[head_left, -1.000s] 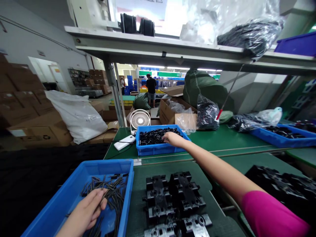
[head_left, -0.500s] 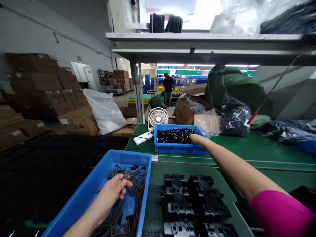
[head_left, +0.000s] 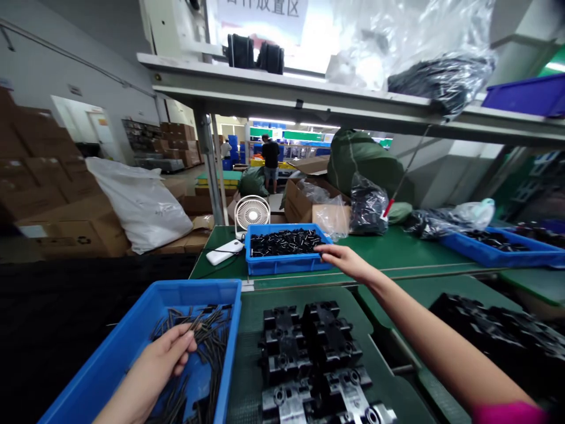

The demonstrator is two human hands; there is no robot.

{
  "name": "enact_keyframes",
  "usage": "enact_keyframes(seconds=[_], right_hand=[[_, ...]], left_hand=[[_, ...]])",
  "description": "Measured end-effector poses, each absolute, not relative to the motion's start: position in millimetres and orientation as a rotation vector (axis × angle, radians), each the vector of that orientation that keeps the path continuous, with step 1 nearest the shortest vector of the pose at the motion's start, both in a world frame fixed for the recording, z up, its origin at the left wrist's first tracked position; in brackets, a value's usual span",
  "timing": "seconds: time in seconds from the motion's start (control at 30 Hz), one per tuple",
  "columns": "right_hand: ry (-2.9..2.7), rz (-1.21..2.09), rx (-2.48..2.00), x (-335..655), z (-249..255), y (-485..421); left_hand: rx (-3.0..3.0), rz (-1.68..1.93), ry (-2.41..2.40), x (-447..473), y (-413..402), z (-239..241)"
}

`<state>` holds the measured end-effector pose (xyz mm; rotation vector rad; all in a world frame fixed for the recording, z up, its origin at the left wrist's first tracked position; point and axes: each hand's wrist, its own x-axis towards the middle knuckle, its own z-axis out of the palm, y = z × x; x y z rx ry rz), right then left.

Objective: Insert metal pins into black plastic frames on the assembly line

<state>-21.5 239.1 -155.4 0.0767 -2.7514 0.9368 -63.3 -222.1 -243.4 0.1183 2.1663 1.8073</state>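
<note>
My left hand (head_left: 161,359) is over a blue bin (head_left: 110,347) at the lower left, thumb and fingers pinched on a thin dark rod. More thin dark rods (head_left: 214,347) lie loose in that bin. My right hand (head_left: 342,260) is at the right rim of a smaller blue bin (head_left: 286,266), fingers pressed together and pointing left. Whatever is at its fingertips is too small to make out. Short black pins (head_left: 285,241) fill this smaller bin. Between my arms, black moulded blocks (head_left: 286,353) stand in two rows on the green work surface (head_left: 247,330).
Behind the bins stand a white fan (head_left: 252,212) and a white power bank (head_left: 225,252) with a cable. A shelf (head_left: 282,94) crosses overhead. More black blocks (head_left: 498,330) and another blue bin (head_left: 498,254) are at right. A person (head_left: 271,159) stands far back.
My right hand has drawn back from among the pins to the smaller bin's right rim. The view has swung right, so things sit further left. My left hand remains over the rods.
</note>
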Motion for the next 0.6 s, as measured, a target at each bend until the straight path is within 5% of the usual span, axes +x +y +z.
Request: enact_keyframes(seconds=[0.17, 0.37, 0.6], right_hand=[[-2.626, 1.193, 0.073, 42, -183, 217], [-2.642, 1.068, 0.117, 51, -205, 204], [-2.671, 0.938, 0.377, 97, -167, 167]], left_hand=[[0.178, 1.723, 2.197, -57, -219, -239], [0.209, 1.710, 2.311, -51, -219, -224], [0.222, 1.691, 2.605, -25, -220, -176]])
